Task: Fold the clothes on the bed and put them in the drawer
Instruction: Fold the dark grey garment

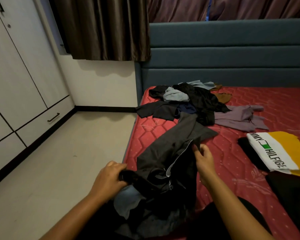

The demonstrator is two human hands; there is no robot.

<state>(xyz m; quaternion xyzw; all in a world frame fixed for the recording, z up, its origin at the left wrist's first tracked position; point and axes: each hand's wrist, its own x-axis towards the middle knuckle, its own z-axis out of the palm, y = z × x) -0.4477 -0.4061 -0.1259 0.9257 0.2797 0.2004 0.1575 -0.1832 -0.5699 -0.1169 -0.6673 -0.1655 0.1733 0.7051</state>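
Between the two hands, at the near edge of the bed [241,191], hangs a dark grey garment [171,149], seemingly trousers. The left hand [111,177] is curled tight round its bunched dark end. The right hand [203,160] pinches a seam edge where pale lining shows. From the grip the cloth runs away across the red mattress, its far end touching the unfolded pile [194,99]. A pale blue-grey patch just below the left hand may be its lining or another piece; I cannot tell which.

The task looks to be in its early part. Just right of the right hand lies a folded white-and-yellow shirt [275,153] with a black item [249,153] tucked against it, so some folding is done. The held garment is not yet folded, only being straightened. Beyond the grip the pile holds several dark, blue and brown pieces, and a mauve garment [239,118] lies spread beside it. Nothing appears stowed yet.

Well to the left of the left hand, across bare floor [76,153], a drawer [42,125] in the white wardrobe is shut. It will need opening, probably with a free hand. The garment's far end, lying against the pile, may drag other clothes along when pulled.
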